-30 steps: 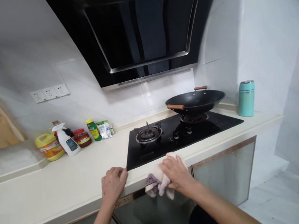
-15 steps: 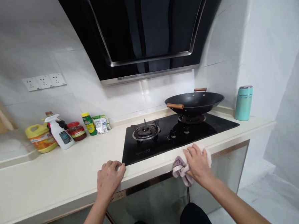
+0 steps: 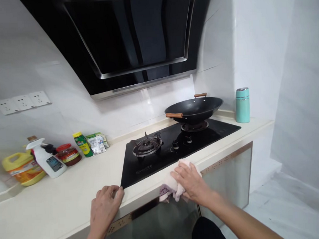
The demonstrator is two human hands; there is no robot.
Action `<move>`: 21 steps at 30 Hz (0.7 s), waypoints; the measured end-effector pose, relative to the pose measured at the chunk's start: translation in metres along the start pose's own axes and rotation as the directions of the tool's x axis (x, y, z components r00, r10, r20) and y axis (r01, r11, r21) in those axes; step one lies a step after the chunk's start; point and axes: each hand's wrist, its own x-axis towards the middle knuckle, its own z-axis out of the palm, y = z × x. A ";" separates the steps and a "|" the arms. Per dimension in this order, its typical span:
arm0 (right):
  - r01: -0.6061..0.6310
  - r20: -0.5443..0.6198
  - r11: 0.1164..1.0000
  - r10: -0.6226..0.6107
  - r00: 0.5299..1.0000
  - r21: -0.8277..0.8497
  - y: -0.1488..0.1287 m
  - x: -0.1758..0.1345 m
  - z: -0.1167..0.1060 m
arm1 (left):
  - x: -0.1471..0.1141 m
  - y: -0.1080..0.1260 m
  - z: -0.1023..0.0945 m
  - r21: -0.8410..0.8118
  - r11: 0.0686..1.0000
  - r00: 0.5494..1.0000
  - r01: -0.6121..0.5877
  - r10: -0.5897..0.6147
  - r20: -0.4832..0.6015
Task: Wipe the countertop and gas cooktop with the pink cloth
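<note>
My right hand presses a pale pink cloth with purple marks onto the front edge of the counter, just below the knobs of the black gas cooktop. Part of the cloth hangs over the counter's front face, and the palm hides some of it. By the cooktop's front left corner, my left hand rests on the counter, thumb apart from the bent fingers, holding nothing. A black wok with wooden handles stands on the right burner; the left burner is bare.
At the back left stand a yellow jug, a white spray bottle, a red-lidded jar, a green bottle and packets. A turquoise flask stands far right. The black range hood overhangs the cooktop.
My right hand and the cloth have slid a little left along the counter's front edge. My left hand stays by the cooktop's corner. The view has turned slightly right.
</note>
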 end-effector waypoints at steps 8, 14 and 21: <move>-0.225 0.044 0.974 0.226 0.973 -0.010 0.102 -0.044 -0.031 | 0.001 0.002 0.000 -0.016 1.000 1.000 0.001 -0.001 -0.004; -0.350 0.190 0.911 0.312 0.931 0.218 0.144 -0.033 -0.071 | 0.000 0.003 0.002 0.018 1.000 1.000 -0.010 0.010 -0.026; -0.479 0.010 0.840 0.494 0.870 0.255 0.134 -0.002 -0.064 | -0.001 0.003 0.001 0.012 1.000 1.000 -0.005 0.005 -0.008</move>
